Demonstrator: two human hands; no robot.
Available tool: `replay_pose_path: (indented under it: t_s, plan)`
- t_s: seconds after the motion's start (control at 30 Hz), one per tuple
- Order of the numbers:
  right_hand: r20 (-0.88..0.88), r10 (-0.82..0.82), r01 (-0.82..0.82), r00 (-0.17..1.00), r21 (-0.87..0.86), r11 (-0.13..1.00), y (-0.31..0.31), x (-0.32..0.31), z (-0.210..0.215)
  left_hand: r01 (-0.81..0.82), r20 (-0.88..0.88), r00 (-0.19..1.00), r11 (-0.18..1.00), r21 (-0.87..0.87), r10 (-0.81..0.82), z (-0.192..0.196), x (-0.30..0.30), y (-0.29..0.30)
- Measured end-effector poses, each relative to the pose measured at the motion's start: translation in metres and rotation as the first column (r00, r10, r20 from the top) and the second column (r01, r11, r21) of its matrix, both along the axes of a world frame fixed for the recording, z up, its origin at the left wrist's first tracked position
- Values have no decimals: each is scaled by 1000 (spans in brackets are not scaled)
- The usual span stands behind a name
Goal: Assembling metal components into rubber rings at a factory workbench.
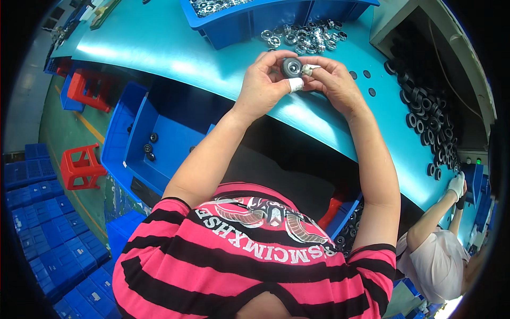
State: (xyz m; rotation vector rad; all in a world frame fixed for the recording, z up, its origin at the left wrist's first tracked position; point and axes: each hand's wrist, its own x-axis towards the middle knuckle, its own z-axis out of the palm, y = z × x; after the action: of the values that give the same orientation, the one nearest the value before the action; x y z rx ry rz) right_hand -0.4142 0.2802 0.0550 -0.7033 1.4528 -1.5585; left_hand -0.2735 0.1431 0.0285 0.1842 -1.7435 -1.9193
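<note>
Teal and glossy, the curved worktable (175,45) serves as the landmark for everything else. Just above its near edge, both of the person's bare hands meet around a small round black wheel with a grey metal centre (291,67). The left hand (264,82) curls up beside the wheel, its fingertips arched over the top rim and its thumb, wrapped in white tape, pressed under the lower edge, so the wheel sits pinched between thumb and fingers. The right hand (334,82) closes in from the other side, its taped fingertip and thumb drawn together against the wheel's right flank; what exactly lies between those two tips is too small to tell. Farther across the table from the hands lies a loose heap of small silver metal ring bearings (305,36), touching the front of a blue plastic bin (249,24) that holds more of them. Along the table's right side a long pile of black rubber wheels (427,114) stretches away. Below the table's near edge stands an open blue plastic crate (159,143) with a few dark wheels inside, and beyond the right end a co-worker's white-gloved hand (456,185) rests at the table edge.
</note>
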Motion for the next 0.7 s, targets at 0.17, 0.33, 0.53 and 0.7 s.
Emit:
replay_pose_path:
  t_s: [0.17, 0.33, 0.53, 0.7]
  plan:
    - [-29, -61, 61, 998, -3, 998, 1, -4, -1, 10, -62, 998, 999, 53, -6, 2, 3, 3]
    - [-36, -93, 92, 995, -28, 995, 2, -9, -3, -35, 38, 998, 991, -132, 40, 2, 7, 4]
    - [-67, -98, 98, 993, -6, 995, 0, -13, -8, -136, 113, 978, 945, -298, 176, 5, 5, 7]
    - [-68, -87, 87, 994, -3, 996, 0, -15, -10, -171, 132, 965, 923, -345, 228, 8, 3, 8]
